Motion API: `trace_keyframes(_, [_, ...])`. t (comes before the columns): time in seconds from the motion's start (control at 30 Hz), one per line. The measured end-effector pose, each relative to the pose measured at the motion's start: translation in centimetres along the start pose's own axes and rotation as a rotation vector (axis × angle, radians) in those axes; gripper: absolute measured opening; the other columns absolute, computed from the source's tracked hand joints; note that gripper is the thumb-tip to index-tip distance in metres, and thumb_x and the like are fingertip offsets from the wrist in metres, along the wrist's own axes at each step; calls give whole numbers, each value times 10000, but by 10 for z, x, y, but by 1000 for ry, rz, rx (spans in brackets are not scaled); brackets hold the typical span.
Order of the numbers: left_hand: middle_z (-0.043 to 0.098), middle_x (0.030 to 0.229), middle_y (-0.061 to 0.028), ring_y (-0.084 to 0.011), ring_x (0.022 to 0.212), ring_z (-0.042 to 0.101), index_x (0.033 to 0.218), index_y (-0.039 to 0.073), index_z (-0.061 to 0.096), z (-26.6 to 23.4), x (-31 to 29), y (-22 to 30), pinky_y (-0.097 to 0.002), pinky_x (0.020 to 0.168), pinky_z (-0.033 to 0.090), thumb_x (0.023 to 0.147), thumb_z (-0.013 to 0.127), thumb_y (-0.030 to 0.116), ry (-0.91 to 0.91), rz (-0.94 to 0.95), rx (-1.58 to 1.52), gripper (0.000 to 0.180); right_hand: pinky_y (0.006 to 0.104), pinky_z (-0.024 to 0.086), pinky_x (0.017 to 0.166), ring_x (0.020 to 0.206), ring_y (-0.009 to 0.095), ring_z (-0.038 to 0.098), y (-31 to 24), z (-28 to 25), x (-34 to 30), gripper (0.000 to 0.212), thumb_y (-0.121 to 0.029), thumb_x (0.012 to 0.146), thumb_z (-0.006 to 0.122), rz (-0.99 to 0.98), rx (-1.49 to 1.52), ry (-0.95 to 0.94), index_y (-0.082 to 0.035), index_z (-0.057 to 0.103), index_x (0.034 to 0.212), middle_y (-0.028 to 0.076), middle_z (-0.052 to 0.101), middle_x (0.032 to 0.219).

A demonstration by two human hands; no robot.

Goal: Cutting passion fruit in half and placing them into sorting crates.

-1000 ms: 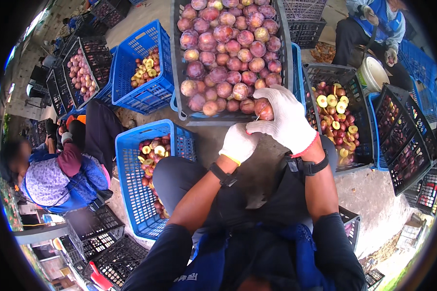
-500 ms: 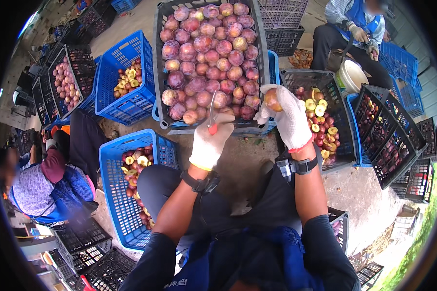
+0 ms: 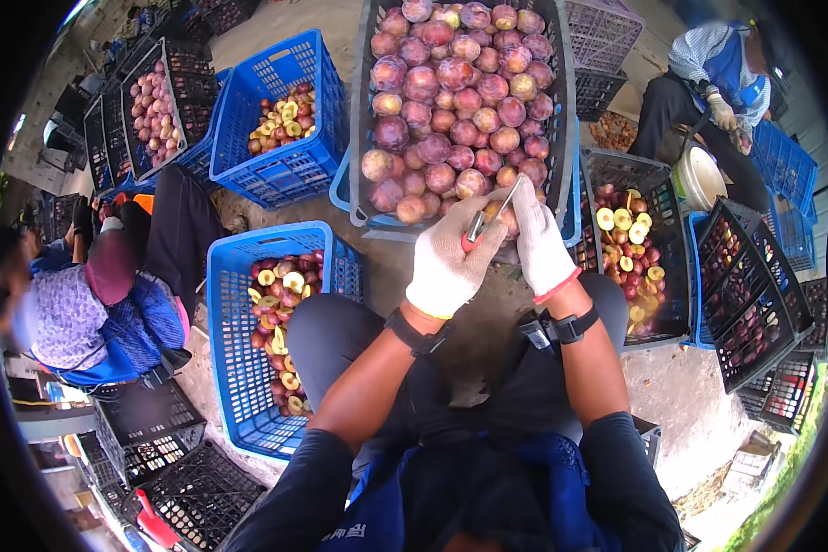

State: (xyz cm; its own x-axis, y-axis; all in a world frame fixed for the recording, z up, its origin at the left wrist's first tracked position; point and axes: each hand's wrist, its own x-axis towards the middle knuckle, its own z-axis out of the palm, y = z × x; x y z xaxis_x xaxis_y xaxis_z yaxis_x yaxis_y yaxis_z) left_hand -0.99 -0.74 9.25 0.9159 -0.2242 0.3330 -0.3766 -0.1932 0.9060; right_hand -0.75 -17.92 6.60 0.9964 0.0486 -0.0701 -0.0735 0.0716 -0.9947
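Note:
In front of me a dark crate [image 3: 360,120] is heaped with whole purple-red plums. Over its near edge my two gloved hands are brought together. My left hand [image 3: 443,267] is closed round the red handle of a small knife [image 3: 471,241], its blade pointing up toward the right hand. My right hand [image 3: 541,244] is closed round a plum [image 3: 503,217], mostly hidden by the gloves. The blade lies close against the plum; whether it cuts in cannot be made out.
Beside my left knee stands a blue crate [image 3: 225,359] with halved plums [image 3: 281,304]. Another blue crate [image 3: 276,170] is farther left. At right, a black crate [image 3: 658,327] also holds plum halves. A white bucket [image 3: 704,178] and co-workers [image 3: 708,83] are nearby.
My hands have come together, bringing the knife to the plum; before, they were apart with the blade raised. The view has shifted, so the crates appear farther right.

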Motion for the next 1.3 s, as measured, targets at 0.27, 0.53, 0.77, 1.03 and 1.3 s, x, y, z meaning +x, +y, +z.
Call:
trace_keyframes(0.27, [722, 958, -153, -351, 820, 730, 1203, 93, 657, 4, -12, -5, -406, 698, 579, 935, 762, 305, 134, 10, 153, 357, 299, 544, 740, 838, 127, 658, -29, 33, -1, 537, -567, 1061, 549, 196, 166, 130, -57, 717, 1043, 47, 682, 944])
trace_keyframes(0.53, [728, 974, -125, -352, 818, 730, 1211, 124, 642, 9, -16, -6, -411, 679, 586, 858, 790, 291, 241, 146, 353, 418, 325, 550, 916, 996, 173, 702, -8, 31, -7, 666, -629, 1074, 458, 202, 214, 113, -25, 709, 1202, 89, 743, 1081])
trace_keyframes(0.77, [714, 833, -219, -404, 753, 732, 1164, 34, 643, 21, -17, -14, -421, 660, 568, 1001, 681, 299, 347, -161, 104, 314, 336, 496, 998, 1092, 191, 669, -16, 45, -7, 560, -411, 1148, 383, -295, -210, 59, 48, 679, 1273, 145, 736, 1189])
trace_keyframes(1.03, [677, 751, -176, -373, 671, 700, 990, 65, 650, 18, -16, -16, -435, 592, 536, 942, 745, 332, 416, -150, 209, 288, 346, 545, 924, 990, 183, 693, -3, 51, 6, 465, -323, 1103, 547, -424, -394, 94, 110, 669, 1223, 130, 757, 1103])
trace_keyframes(1.3, [691, 778, -162, -338, 668, 698, 1000, 80, 677, 13, -9, -21, -412, 581, 532, 838, 792, 267, 309, 100, 335, 273, 338, 575, 834, 918, 185, 725, 18, 36, 14, 269, -238, 1046, 640, 117, 403, 77, -6, 714, 1160, 66, 741, 1023])
